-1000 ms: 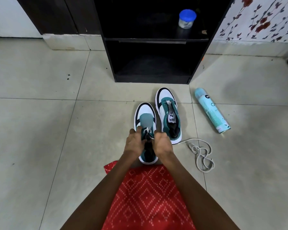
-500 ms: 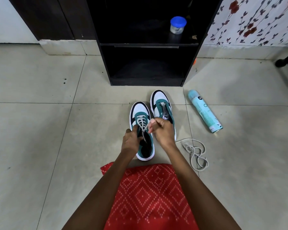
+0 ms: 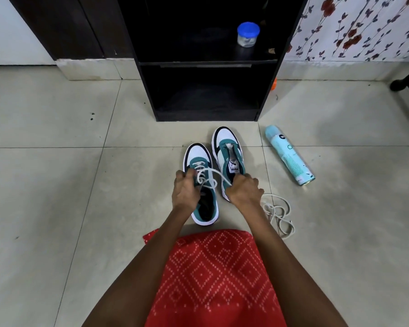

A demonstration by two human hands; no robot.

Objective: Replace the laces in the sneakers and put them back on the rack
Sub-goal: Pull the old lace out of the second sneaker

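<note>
Two white-and-teal sneakers stand side by side on the tiled floor in front of the black rack (image 3: 208,64). The left sneaker (image 3: 200,159) has a white lace (image 3: 208,177) threaded through its eyelets. My left hand (image 3: 185,192) grips the lace at the shoe's left side. My right hand (image 3: 242,191) pinches the other end of that lace, pulled out to the right over the right sneaker (image 3: 227,147), which has no lace. A loose white lace (image 3: 279,214) lies coiled on the floor to the right of my right wrist.
A teal spray can (image 3: 288,155) lies on the floor right of the sneakers. A small jar with a blue lid (image 3: 248,34) sits on the rack's upper shelf. Red patterned cloth (image 3: 213,274) covers my lap. A dark furniture leg (image 3: 406,83) is at far right.
My hands moved apart, the right one drawing the lace end out to the right across the unlaced sneaker. The view shifted slightly.
</note>
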